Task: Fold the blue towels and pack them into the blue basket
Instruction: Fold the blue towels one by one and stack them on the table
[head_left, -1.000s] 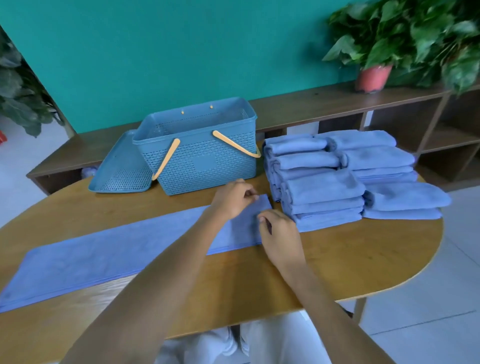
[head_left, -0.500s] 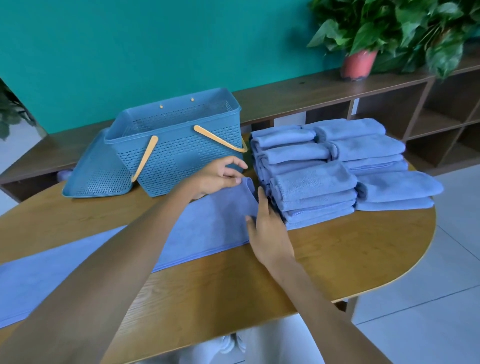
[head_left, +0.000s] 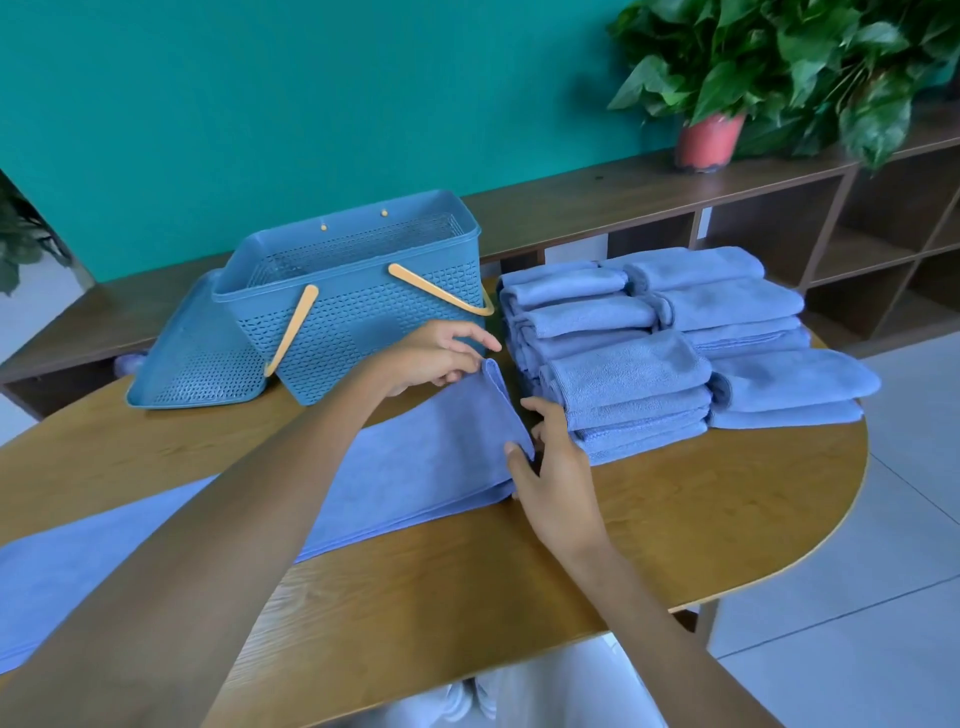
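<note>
A long blue towel (head_left: 405, 478), folded into a narrow strip, stretches across the wooden table (head_left: 701, 509) from the left edge to the middle. My left hand (head_left: 431, 358) pinches its far right corner and holds it a little off the table. My right hand (head_left: 550, 462) pinches the near right corner, thumb on top. The right end of the towel stands raised between both hands. The blue basket (head_left: 353, 306) with tan handles stands just behind my left hand; nothing shows inside it.
Two stacks of folded blue towels (head_left: 654, 353) lie right of my hands, almost touching the raised end. The basket's blue lid (head_left: 192, 358) leans on the basket's left side. Behind the table runs a low wooden shelf (head_left: 623, 197) with a potted plant (head_left: 711, 140).
Both hands have taken hold of the towel's right end corners and lifted that end off the table. My right hand went from lying flat to pinching.
</note>
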